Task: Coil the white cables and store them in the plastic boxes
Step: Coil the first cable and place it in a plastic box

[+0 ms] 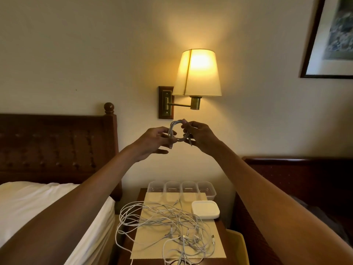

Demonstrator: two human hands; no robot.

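A small coiled white cable is held up at centre. The right hand grips and hides its three-o'clock side with curled fingers, and the left hand pinches it at nine. At six o'clock, tangled white cables run off-frame, just before clear plastic boxes.

- Just below the lamp, fingers of the right hand hide the coiled cable's right side.
- Right of the lamp, the framed picture is cut by two edges.
- Far below it, loose cables run off the bottom edge.
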